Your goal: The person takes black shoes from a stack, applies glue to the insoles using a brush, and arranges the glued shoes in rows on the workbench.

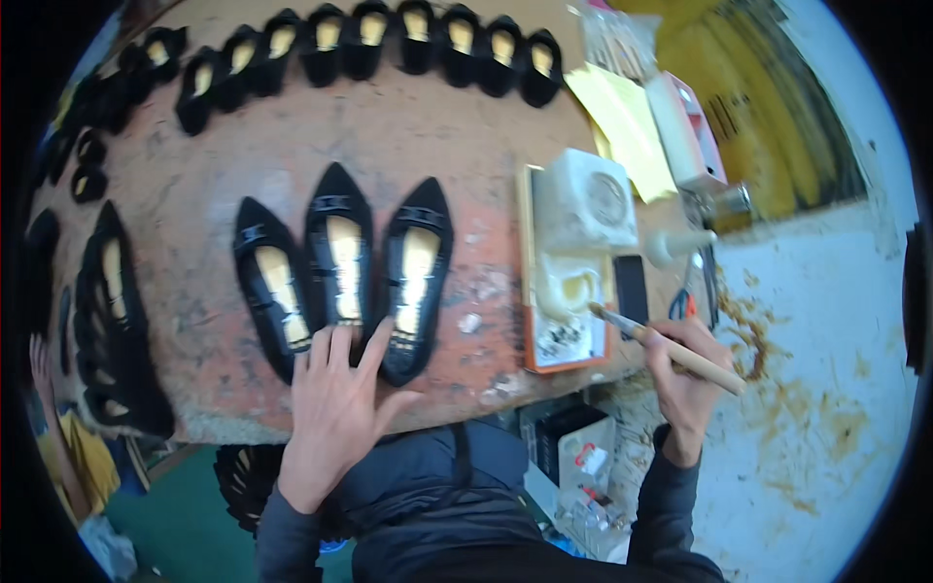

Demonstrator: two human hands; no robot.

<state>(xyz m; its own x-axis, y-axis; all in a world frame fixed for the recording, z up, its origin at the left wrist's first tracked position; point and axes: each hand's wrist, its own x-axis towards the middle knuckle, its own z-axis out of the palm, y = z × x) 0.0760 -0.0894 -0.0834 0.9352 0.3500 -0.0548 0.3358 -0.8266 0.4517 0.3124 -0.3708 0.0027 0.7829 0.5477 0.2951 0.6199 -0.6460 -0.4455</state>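
Observation:
Three black pointed flats with gold insoles, a left shoe (255, 225), a middle shoe (335, 194) and a right shoe (425, 209), lie side by side with toes pointing away from me. My left hand (335, 413) rests with fingers spread over their heel ends, the middle shoe's heel mostly hidden beneath it. In my right hand (685, 364) is a brush (708, 371) with a pale wooden handle. Its tip is at the edge of a small whitish cup (567, 296) with pale yellow contents, standing in a shallow orange-edged tray (530, 330).
Several black shoes (371, 39) form a row along the table's far side. More dark shoes (117, 321) are piled at left. Beside the tray stand a white block-shaped container (583, 204), a white bottle (671, 248) and scissors (688, 303). Another person's hand (41, 364) shows at far left.

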